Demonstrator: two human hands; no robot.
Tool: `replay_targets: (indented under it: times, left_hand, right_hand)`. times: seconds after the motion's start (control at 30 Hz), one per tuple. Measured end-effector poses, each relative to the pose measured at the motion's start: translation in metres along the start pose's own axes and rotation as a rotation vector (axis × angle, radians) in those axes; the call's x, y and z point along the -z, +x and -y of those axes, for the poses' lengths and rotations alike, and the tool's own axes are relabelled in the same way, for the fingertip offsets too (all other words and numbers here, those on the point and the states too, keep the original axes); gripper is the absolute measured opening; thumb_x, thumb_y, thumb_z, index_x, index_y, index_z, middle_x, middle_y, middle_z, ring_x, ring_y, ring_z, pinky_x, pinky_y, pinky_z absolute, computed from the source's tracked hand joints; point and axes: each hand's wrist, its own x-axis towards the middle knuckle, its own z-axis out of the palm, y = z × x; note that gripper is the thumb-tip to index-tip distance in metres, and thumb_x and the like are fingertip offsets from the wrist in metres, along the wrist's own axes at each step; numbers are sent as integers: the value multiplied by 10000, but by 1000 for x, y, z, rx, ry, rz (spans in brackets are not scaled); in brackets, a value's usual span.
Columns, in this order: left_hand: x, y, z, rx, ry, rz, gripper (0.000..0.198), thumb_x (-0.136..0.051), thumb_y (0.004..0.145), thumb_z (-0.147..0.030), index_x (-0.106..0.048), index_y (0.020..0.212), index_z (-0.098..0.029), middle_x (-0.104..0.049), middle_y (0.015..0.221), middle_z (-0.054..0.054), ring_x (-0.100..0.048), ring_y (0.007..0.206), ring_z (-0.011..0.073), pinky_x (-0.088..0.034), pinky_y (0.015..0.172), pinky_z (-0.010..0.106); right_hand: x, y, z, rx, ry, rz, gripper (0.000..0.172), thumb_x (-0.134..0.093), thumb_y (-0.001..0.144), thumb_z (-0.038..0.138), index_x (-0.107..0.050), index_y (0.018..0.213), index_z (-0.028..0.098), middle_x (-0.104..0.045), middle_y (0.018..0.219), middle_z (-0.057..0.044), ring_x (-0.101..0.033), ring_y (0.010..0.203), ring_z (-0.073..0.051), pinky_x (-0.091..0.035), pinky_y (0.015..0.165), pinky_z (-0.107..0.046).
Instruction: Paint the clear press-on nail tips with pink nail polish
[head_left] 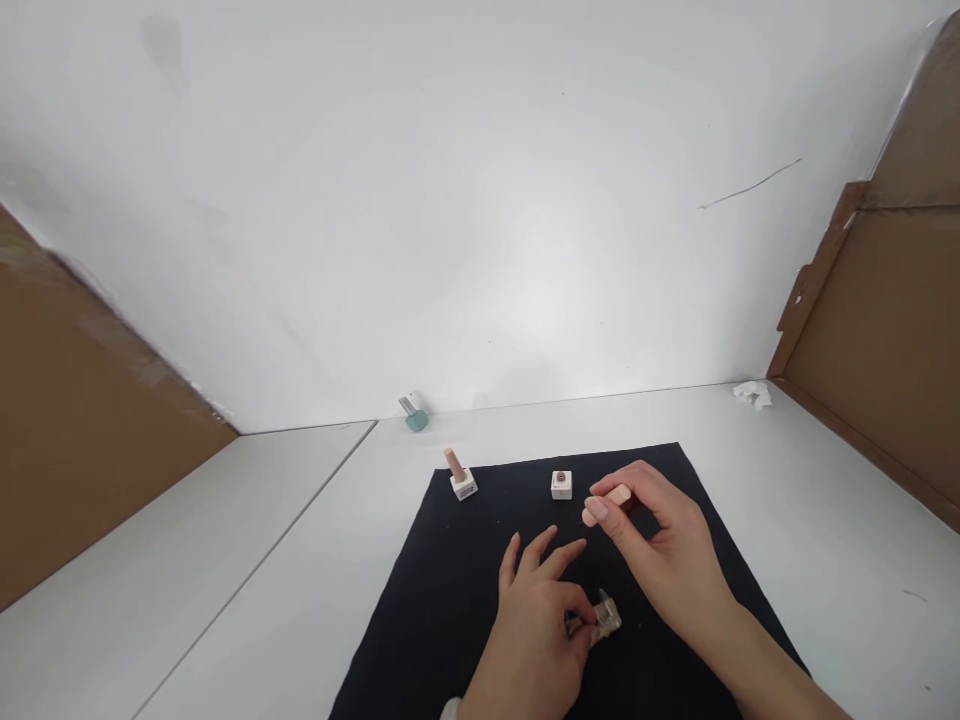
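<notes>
Pink cap [621, 494] pinched in right-hand grip [671, 545], white bottle [562, 489] left of it, clear-and-tan piece [609, 616] nearer, in narrow left-hand grip [536, 625]

The black cloth [420, 590] is dotted with pale specks, the tabletop [262, 610] coloured white. The loose cap [619, 495] is coloured pale pink; the small piece [608, 617], tan and clear. The white open bottle [561, 489] is topped by a mauve-brown neck [561, 477], the white capped bottle [464, 485] by dusty pink. The far bottle [417, 421] is tinted teal. The white wall [450, 200] is smudged grey, the side panels [877, 310] coloured brown
</notes>
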Motion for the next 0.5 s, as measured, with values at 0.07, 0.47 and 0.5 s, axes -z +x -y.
replay_targets:
  times: [0.07,0.47,0.5]
  left_hand:
    - [1,0,-1,15,-56,-17,337,-772,631,36,-819,619,-298,-762,1332,78,-521,1400,467,-163,1162,816]
    - [20,-3,-1,170,-571,-4,170,-768,694,-144,-804,643,-301,-750,1326,67,-546,1370,395,-322,1179,637]
    - [21,-3,1,177,-653,-11,112,-769,705,-188,-803,661,-285,-760,1282,78,-608,1292,376,-402,1132,575]
  right_hand:
    - [0,0,0,2,-4,2,132,-630,982,319,-701,897,247,-689,849,-8,-688,722,-156,-559,649,-263]
    - [1,-2,-2,26,-31,12,132,-590,1015,313,-682,938,258,-675,883,-4,-680,757,-157,-548,687,-274]
    - [1,-2,-3,37,-40,11,138,-574,1025,310,-674,945,258,-669,909,-9,-678,777,-157,-547,706,-278]
